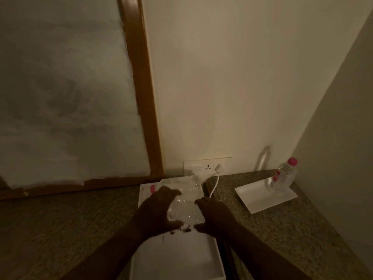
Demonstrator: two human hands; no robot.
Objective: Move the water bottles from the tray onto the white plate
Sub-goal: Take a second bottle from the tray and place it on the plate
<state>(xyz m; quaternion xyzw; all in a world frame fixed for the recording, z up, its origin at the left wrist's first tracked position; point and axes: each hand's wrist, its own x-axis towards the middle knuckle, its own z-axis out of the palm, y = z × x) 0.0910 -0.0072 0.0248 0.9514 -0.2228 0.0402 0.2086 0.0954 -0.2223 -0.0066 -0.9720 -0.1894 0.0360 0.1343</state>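
1. Your left hand [156, 209] curls around the left side of a clear, crinkled plastic water bottle [184, 211], thumb on the near side and fingers over the far side, gripping it.
2. Your right hand [215, 216] closes on the right side of that same bottle, fingers bent round it, so the bottle is held between both hands.
3. The held bottle sits over the middle of the long white rectangular tray [179, 263], which runs from near you to the far wall; whether it touches the tray floor you cannot tell.
4. More clear plastic [189, 183] lies at the far end of the tray, with a pink patch [152, 188] at its left; it is too blurred to count bottles.
5. To the right, well apart from the tray, a white square plate [260, 199] rests on the speckled stone counter [292, 229].
6. One clear bottle with a pink cap and red label [284, 176] stands on the far right part of that plate, leaning slightly right.
7. A white cable [215, 183] runs from a plug in the white wall socket panel [201, 166] down beside the tray's right edge.
8. A wooden frame [145, 98] rises along the wall on the left.
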